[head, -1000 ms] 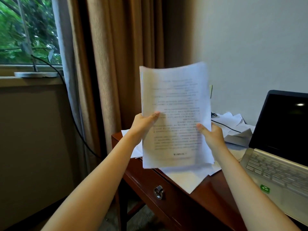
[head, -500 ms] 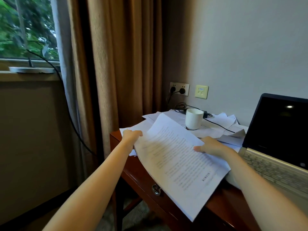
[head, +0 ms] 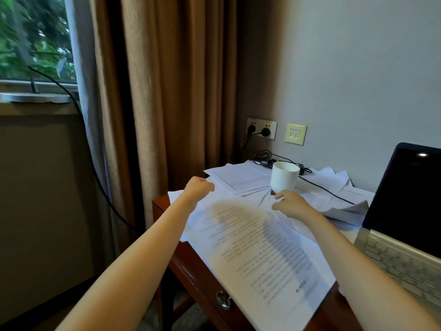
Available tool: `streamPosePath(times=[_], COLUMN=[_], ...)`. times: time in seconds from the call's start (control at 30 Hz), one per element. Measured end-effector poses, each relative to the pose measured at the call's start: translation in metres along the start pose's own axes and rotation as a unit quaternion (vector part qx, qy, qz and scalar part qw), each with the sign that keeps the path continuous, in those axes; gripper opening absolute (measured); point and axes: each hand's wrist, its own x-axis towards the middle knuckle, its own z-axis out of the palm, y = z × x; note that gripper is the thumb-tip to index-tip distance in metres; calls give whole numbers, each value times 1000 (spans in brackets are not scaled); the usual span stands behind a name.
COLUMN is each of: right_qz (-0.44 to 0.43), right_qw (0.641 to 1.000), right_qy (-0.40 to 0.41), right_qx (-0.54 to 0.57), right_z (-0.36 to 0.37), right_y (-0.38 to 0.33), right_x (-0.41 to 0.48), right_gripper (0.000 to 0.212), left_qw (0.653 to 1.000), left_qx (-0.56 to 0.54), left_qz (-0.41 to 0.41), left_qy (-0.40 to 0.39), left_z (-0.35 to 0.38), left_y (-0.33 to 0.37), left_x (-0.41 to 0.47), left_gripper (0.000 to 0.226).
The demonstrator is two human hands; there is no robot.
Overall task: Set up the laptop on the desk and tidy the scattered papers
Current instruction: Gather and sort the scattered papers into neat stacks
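Observation:
A stack of printed papers (head: 262, 254) lies flat on the wooden desk (head: 191, 266), and its near corner hangs over the front edge. My left hand (head: 198, 189) hovers with curled fingers over the stack's far left corner; I see no sheet in it. By the base of a white cup (head: 285, 176), my right hand (head: 290, 204) pinches the loose white sheets (head: 241, 177), which crease at its fingertips. The silver laptop (head: 405, 211) stands open at the right, its screen dark.
A black cable (head: 324, 189) runs from the wall sockets (head: 261, 129) across the sheets behind the cup. More crumpled sheets (head: 343, 209) lie beside the laptop. Brown curtains (head: 167, 91) hang left of the desk. A drawer pull (head: 223, 299) sits on the desk's front.
The stack was held upright in both hands, then laid flat on the desk. Both hands have let go of it and moved forward toward the loose sheets near the cup.

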Motion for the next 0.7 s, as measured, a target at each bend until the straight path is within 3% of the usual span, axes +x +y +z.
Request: streamPosePath(times=[0.07, 0.17, 0.27, 0.47, 0.57, 0.7], right_qz=[11, -23, -60, -79, -53, -81], right_qw=[998, 998, 998, 996, 998, 993], right_qy=[4, 6, 1, -20, 4, 47], right_qx=[68, 63, 35, -27, -39, -76], right_z=[5, 18, 33, 65, 80, 93], right_y=[-7, -10, -14, -31, -31, -25], right_x=[11, 29, 53, 94, 111, 117], right_gripper=[40, 35, 38, 68, 71, 75], left_qw=[999, 995, 982, 950, 941, 920], left_qx=[-30, -80, -158, -240, -257, -301], left_qz=[-17, -53, -95, -168, -176, -196], left_qy=[-9, -25, -43, -109, -132, -159], left_z=[5, 13, 18, 33, 42, 58], left_y=[1, 0, -1, 1, 5, 8], left_x=[11, 31, 48, 74, 91, 109], left_gripper=[4, 36, 50, 51, 60, 60])
